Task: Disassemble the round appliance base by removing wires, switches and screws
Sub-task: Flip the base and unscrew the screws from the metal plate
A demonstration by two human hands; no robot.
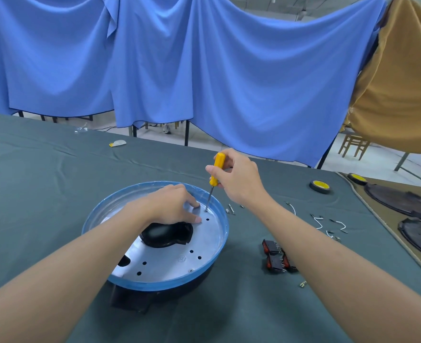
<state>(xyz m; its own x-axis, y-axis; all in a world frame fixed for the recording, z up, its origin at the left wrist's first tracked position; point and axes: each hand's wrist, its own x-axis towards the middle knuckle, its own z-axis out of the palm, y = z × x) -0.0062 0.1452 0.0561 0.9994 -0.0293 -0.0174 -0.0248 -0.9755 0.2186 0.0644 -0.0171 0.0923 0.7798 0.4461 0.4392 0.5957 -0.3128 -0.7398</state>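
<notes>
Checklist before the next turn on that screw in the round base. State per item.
1. Right hand grips the screwdriver handle: ok.
2. Tip on the screw by the far rim of the round base: ok; bit engagement: cannot tell.
3. Left hand presses on the metal plate to steady it: ok.
4. Left fingertips clear of the tip: not ok, they sit right beside it.
5. Removed switches and wires lie on the cloth, apart from the base: ok.

Blue drapes (155, 70), tan cloth (402, 82), perhaps wooden chair (354, 144) behind
</notes>
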